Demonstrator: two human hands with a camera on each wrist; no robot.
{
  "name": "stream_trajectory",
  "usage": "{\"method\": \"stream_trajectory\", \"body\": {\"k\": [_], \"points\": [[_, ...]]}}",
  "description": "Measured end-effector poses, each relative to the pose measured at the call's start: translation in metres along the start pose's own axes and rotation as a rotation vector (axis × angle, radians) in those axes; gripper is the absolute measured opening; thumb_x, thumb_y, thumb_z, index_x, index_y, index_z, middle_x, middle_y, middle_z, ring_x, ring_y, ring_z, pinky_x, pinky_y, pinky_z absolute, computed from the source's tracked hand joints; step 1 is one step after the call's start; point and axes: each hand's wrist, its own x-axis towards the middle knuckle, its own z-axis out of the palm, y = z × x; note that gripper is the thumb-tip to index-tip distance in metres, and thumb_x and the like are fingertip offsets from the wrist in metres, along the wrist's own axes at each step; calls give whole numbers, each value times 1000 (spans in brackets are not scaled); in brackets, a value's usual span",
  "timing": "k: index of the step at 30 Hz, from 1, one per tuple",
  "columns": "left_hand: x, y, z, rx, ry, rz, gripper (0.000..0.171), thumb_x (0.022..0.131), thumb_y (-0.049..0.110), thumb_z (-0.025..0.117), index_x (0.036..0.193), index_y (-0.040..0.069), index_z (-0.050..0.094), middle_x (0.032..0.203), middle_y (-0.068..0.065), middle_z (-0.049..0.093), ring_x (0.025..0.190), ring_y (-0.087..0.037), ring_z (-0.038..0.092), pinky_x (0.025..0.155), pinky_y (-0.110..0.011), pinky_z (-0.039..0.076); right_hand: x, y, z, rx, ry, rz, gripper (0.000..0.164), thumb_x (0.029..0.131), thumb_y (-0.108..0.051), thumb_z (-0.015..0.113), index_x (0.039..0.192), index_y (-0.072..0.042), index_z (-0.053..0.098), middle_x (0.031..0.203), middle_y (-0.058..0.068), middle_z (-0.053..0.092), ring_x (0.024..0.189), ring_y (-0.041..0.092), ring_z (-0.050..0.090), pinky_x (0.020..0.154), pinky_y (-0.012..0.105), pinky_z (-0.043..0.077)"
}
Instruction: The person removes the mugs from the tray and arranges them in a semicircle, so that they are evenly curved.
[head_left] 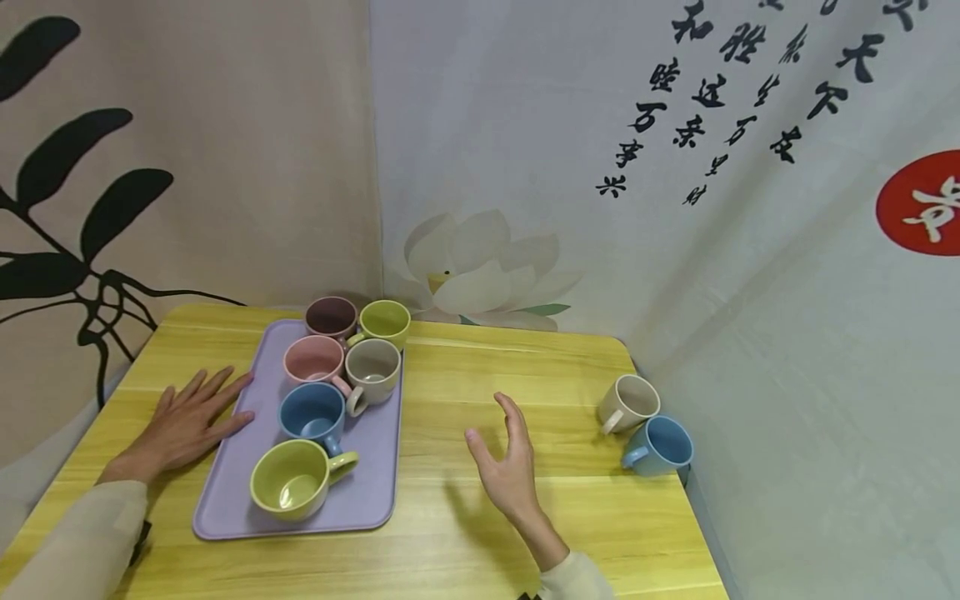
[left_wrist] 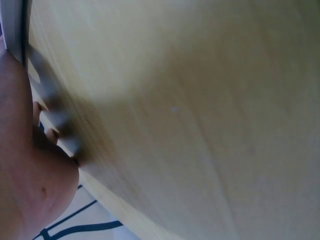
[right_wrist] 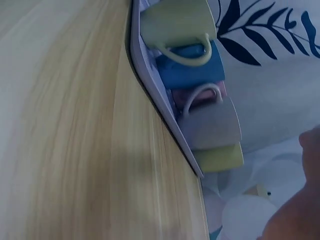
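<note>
**Six aboard the lilac tray (head_left: 367, 500), two off at 3 o'clock**

Head view: left hand (head_left: 187, 423) is lying at the tray's 9 o'clock, fingers splayed, thumb overlapping the rim. Right hand (head_left: 512, 477) is hovering at the tray's 3 o'clock, thumb and index standing wide apart. On the tray, front lime mug (head_left: 288, 483) is sitting near 7 o'clock, blue mug (head_left: 309, 412) near centre, pink mug (head_left: 311, 360) and dark mug (head_left: 330, 317) toward 12, gray mug (head_left: 372, 371) and rear lime mug (head_left: 385, 322) toward 1. Only here are we seeing the cream mug (head_left: 628, 403) and sky-blue mug (head_left: 660, 447), standing side by side. Right wrist view is giving us outer walls and handles; head view, the insides. Left wrist view is showing that hand close to the wooden table (left_wrist: 210, 125); we can't tell if its palm is pressing.
</note>
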Motion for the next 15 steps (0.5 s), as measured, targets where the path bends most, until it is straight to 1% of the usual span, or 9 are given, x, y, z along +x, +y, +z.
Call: {"method": "stream_trajectory", "body": {"k": [3, 8, 12, 15], "points": [[0, 1, 0, -6, 1, -1, 88, 112, 69, 52, 182, 27, 18, 186, -34, 12, 168, -70, 0, 127, -93, -9, 0, -5, 8, 20, -72, -1, 73, 108, -29, 76, 172, -17, 42, 183, 9, 40, 173, 39, 33, 141, 65, 29], [1, 0, 0, -9, -3, -2, 88, 112, 69, 52, 182, 28, 18, 186, -34, 12, 168, -71, 0, 126, -94, -9, 0, -10, 20, 45, -193, -19, 75, 106, -29, 79, 172, -19, 43, 183, 6, 39, 172, 32, 36, 141, 58, 32], [1, 0, 0, -7, -6, -3, 89, 112, 69, 52, 182, 27, 18, 186, -34, 12, 168, -71, 0, 126, -94, -8, 0, -12, 30, 43, -254, -36, 79, 103, -30, 83, 172, -22, 44, 182, 1, 41, 171, 25, 38, 140, 55, 36], [1, 1, -1, -3, -3, -4, 88, 113, 68, 52, 182, 26, 19, 186, -34, 13, 168, -71, 1, 126, -94, -8, -1, -15, 39, 44, -297, -43, 81, 103, -31, 84, 172, -23, 43, 181, 1, 43, 171, 26, 39, 139, 55, 38]]}}
